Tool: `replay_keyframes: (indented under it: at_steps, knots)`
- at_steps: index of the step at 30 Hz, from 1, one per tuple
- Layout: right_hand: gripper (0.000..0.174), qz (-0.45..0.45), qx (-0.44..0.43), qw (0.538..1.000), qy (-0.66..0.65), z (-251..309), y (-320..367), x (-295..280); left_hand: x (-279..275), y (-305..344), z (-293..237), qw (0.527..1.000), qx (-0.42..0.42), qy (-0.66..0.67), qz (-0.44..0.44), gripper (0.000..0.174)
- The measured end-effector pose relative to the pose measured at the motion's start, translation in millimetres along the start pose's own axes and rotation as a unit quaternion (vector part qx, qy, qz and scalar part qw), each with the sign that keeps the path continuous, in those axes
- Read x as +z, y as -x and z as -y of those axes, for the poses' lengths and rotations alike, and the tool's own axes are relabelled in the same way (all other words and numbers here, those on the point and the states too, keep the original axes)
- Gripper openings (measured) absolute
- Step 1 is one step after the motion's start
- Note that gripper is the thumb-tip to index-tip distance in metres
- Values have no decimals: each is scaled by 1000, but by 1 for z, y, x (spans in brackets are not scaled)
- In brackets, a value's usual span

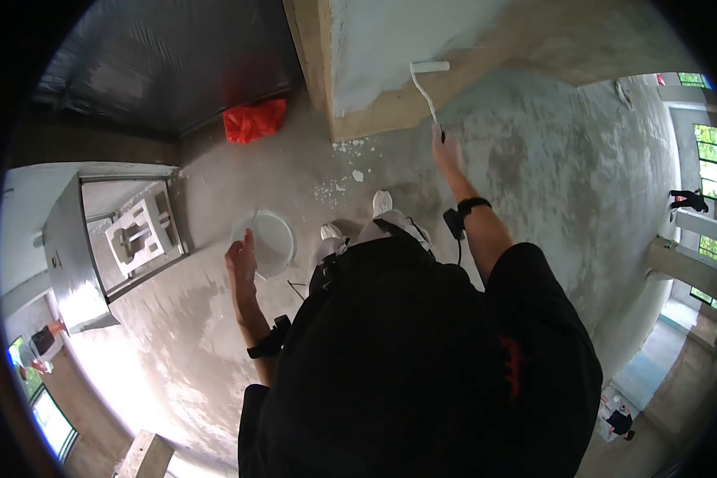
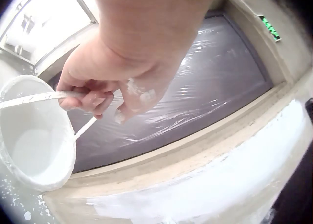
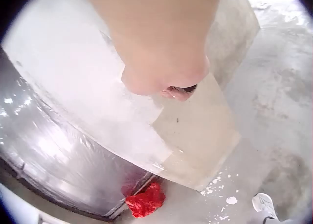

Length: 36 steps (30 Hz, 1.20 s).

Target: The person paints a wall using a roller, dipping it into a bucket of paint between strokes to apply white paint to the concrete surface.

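Note:
My right hand [image 1: 446, 151] grips the handle of a paint roller [image 1: 430, 67], its white sleeve lying at the lower part of a wall, close to the border of the white coat. In the right wrist view the curled right hand [image 3: 166, 79] hides most of the handle, with the dark grip end showing. White paint [image 3: 58, 52] covers much of this wall; a lower strip [image 3: 200, 136] is bare tan. My left hand [image 1: 243, 259] holds a white bucket [image 2: 36, 150] by its bail handle [image 2: 39, 99], fingers hooked round it. Paint marks the left thumb and palm.
A red plastic bag [image 1: 253, 121] lies on the floor beside a doorway covered in plastic sheeting [image 1: 175, 64]. White paint spatters [image 1: 334, 189] dot the concrete near my shoes [image 1: 382, 201]. An open metal door [image 1: 76, 259] stands at left. Other people [image 1: 689, 201] are far off.

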State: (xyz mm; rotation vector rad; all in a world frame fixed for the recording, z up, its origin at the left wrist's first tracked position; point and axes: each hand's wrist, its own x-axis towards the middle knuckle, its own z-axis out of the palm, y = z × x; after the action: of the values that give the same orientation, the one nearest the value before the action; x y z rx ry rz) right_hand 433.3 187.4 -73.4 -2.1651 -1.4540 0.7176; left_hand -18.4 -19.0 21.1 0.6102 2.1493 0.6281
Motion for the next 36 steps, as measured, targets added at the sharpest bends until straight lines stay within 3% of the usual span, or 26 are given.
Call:
replay_keyframes:
  at_steps: [4, 6, 10, 15, 22, 27, 31, 36]
  knots:
    - [54, -36, -17, 998, -57, 30, 13, -35, 10, 16, -27, 999, 6, 44, 0, 45]
    - [49, -81, -87, 984, -130, 41, 11, -51, 19, 17, -35, 998, 42, 44, 10, 45]
    - [45, -88, -104, 976, -170, 76, 6, -89, 31, 18, -46, 999, 43, 18, 7, 45]
    - [38, -62, -155, 933, -319, 116, -2, -130, 41, 16, -49, 999, 45, -16, 15, 52]
    - [45, -44, -161, 955, -244, 67, -17, -73, 54, 21, -51, 995, 64, -72, 17, 54]
    - [46, -39, -134, 978, -153, 24, -15, -29, 57, 36, -50, 998, 27, -57, 9, 53]
    - [45, 8, -76, 968, -240, 8, -11, -11, 56, 45, -46, 998, 22, -54, -3, 53]
    - [49, 32, -46, 980, -191, -39, -18, 17, 61, 35, -33, 998, 2, -64, -6, 54]
